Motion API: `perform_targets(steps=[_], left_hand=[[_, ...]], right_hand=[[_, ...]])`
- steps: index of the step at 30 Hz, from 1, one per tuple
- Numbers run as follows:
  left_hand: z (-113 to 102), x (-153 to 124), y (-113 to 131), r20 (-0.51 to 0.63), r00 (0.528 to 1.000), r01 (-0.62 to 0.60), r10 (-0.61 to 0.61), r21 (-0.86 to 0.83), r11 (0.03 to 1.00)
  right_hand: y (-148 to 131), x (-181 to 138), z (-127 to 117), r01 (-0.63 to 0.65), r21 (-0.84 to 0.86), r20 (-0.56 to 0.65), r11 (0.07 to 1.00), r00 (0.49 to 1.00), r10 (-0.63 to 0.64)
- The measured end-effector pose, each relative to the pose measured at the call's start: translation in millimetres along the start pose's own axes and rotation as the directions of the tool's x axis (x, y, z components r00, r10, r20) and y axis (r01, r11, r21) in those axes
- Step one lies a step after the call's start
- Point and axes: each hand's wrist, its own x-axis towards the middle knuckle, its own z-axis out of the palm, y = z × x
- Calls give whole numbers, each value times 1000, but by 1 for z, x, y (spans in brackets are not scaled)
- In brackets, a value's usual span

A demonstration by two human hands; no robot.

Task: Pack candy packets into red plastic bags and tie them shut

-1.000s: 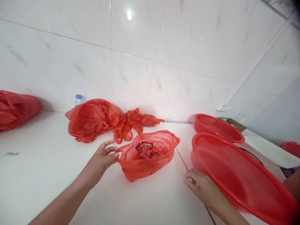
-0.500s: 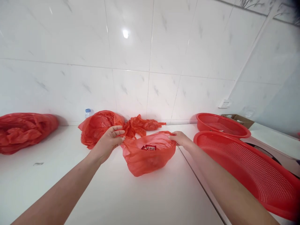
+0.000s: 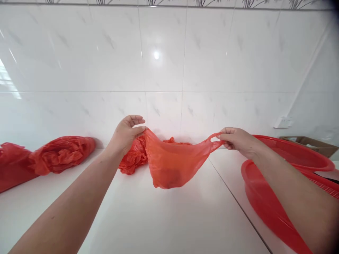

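The left hand point(image 3: 127, 135) has thumb and forefinger closed on the upper corner of a thin red plastic bag point(image 3: 173, 162), its other fingers loosely bent above the plastic. The right hand point(image 3: 238, 140) pinches the looped handle point(image 3: 215, 144) at the opposite end, the loop standing slightly open just beside the fingertips. The one held bag hangs between the two hands and below both, its mouth stretched and sagging in the middle. A darker patch shows through its bottom, but what lies inside cannot be made out, nor whether the bottom touches the white table point(image 3: 132, 218).

Just behind the left wrist lies one crumpled heap of red plastic point(image 3: 134, 158), partly hidden by the hand and bag; a little more red plastic peeks over the bag's rim. Farther out, left of the left hand, are two red bundles point(image 3: 63, 153), side by side and touching.

Beyond the right hand stand two red baskets: the nearer basket point(image 3: 261, 204) partly covered by the right forearm, the farther basket point(image 3: 293, 153) behind it. Past them is one cardboard box point(image 3: 320, 146), its contents unclear; one socket point(image 3: 283, 122) sits above on the wall.
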Motion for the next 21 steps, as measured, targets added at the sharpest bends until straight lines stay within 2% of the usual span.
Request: perform_targets(steps=[4, 9, 11, 14, 16, 17, 19, 21], left_hand=[[-1, 2, 12, -9, 992, -124, 125, 107, 987], [-5, -5, 8, 84, 993, -104, 82, 297, 949], [-9, -16, 0, 115, 992, -89, 42, 442, 892], [-23, -44, -13, 83, 997, -50, 0, 603, 797], [-39, -67, -28, 79, 997, -53, 6, 603, 796], [-48, -78, -38, 45, 997, -72, 56, 584, 808], [-67, -99, -62, -43, 993, -66, 108, 555, 829], [-81, -118, -89, -31, 1000, 19, -4, 523, 852]], right_hand=[[-13, -15, 8, 87, 181, 75, 980, 992, -102], [-6, -23, 27, 141, 265, 88, 954, 982, -169], [9, -25, 38, 136, 315, 93, 939, 981, -173], [44, -31, 51, 145, 400, 69, 905, 980, -188], [69, -35, 57, 177, 353, 21, 919, 980, -197], [81, -37, 58, 196, 334, 0, 922, 978, -207], [100, -43, 60, 230, 333, 51, 914, 964, -261], [113, -52, 62, 237, 321, 144, 917, 945, -295]])
